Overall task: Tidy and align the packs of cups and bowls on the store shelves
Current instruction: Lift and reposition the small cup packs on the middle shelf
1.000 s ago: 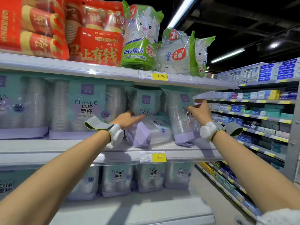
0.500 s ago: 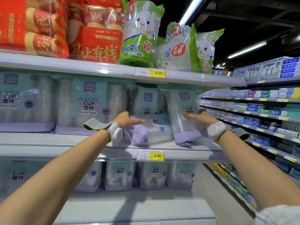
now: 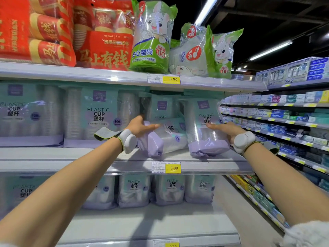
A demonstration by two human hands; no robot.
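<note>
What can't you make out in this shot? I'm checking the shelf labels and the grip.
- Head view: the small print on the 3.90 price tag is too small.
- Bottom shelf's price tag is cut off by the frame edge.
- Left hand fingertips are hidden behind the fallen cup pack.

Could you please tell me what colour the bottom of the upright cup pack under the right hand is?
Pale lilac, on the upright cup pack by the right hand; head view.

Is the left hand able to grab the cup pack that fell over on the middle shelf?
Probably yes. The left hand already rests on the tipped-over cup pack, with nothing between them. The right hand is busy on the upright pack beside it.
</note>
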